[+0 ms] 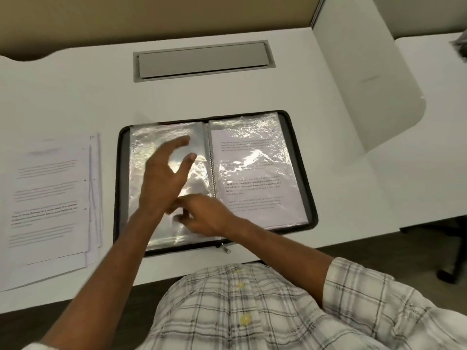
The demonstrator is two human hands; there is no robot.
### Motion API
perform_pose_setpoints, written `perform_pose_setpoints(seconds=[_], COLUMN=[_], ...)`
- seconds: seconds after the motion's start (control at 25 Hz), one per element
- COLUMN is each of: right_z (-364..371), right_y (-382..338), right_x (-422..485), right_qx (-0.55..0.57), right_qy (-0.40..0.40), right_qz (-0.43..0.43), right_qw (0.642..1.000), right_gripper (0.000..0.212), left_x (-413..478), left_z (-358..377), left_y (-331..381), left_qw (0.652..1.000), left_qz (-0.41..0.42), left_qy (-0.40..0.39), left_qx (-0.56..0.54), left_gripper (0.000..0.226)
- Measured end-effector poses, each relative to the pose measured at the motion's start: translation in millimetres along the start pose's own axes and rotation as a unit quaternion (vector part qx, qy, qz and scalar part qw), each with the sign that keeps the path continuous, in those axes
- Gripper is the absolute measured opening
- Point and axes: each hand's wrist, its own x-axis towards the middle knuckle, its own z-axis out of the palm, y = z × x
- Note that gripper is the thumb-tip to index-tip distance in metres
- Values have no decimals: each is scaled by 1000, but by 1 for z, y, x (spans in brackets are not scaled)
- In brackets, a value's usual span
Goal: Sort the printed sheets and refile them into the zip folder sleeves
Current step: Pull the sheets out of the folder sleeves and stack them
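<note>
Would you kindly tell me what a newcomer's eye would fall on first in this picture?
The open zip folder lies in the middle of the white desk, its glossy sleeves catching the light, a printed sheet filed in the right one. Both hands are over the left sleeve: the left hand spread open above it, the right hand lower down with fingers curled. A stack of loose sheets lies on the desk left of the folder.

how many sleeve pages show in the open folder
2: the left sleeve, seemingly empty, partly covered by the left hand and right hand; the right sleeve, holding a printed sheet. More may lie stacked beneath.
</note>
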Motion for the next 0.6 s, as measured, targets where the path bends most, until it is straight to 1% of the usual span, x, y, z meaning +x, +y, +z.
perform_pose_setpoints(seconds=[0.04, 0.08, 0.16, 0.2, 0.24, 0.32, 0.4, 0.44, 0.48, 0.52, 0.6], right_z=[-3, -6, -15, -21, -28, -40, -49, -56, -65, -77, -109], right_y=[14, 34, 81, 104, 123, 147, 156, 158, 163, 166, 177], right_x=[-7, -17, -46, -62, -78, -99, -106, -105, -102, -97, -77], right_qx=[-66, -116, -169, -196, -219, -241, -251, -252, -247, -234, -184], right_qy=[54, 114, 210, 235, 238, 201, 163, 157, 162, 179, 228], right_qz=[-7, -6, 36, 64, 93, 128, 120, 112, 106, 101, 111], right_qw=[996, 987, 962, 950, 942, 941, 947, 948, 950, 950, 950], right_gripper=[31, 29, 30, 32, 35, 41, 42, 39, 34, 30, 27], left_x=[3, 7, 21, 31, 42, 64, 72, 68, 58, 45, 8], left_z=[10, 21, 47, 59, 72, 96, 120, 132, 143, 152, 167], left_y=[-8, -13, -22, -25, -26, -24, -24, -26, -26, -26, -22], left_qw=[999, 997, 991, 988, 984, 970, 945, 931, 920, 916, 919], left_qz=[-12, -17, -1, 8, 12, 16, 21, 26, 41, 55, 66], left_qy=[-36, -75, -131, -148, -167, -215, -269, -284, -289, -283, -265], left_qx=[-6, 8, 36, 45, 59, 109, 186, 228, 262, 278, 283], left_gripper=[38, 35, 35, 36, 38, 49, 65, 74, 82, 88, 93])
